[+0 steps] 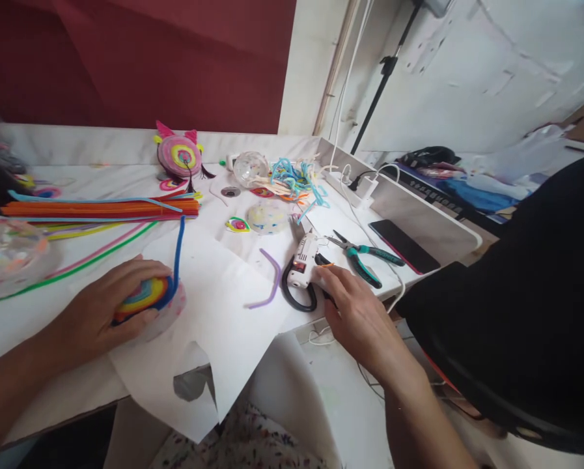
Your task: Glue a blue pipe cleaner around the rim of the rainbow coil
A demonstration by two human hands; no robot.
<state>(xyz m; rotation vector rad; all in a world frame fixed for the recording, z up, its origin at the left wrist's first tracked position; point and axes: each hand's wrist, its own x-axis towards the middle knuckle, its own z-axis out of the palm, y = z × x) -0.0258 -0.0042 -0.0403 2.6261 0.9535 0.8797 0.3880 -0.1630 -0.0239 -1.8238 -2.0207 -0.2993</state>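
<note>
Currently cupped in the left hand (92, 301), with fingers curved around both sides: a rainbow-banded, fuzzy dome (148, 294), above a clear, speckled plastic piece (176, 305). From the dome's right edge, rises a loose dark-blue fuzzy strand (178, 253), long axis pointing away from the body. Farther right, well apart across white paper (218, 270) and a bent lilac fuzzy stem (277, 277), lies a white glue gun (303, 259), nozzle facing away, over black-handled scissors (299, 307). Just beside the gun, partly curled fingers of the right hand (356, 307), nearer to it than the left; grip impossible to tell. Beyond, on the marbled counter (94, 179): open teal-handled pliers (387, 255).
</note>
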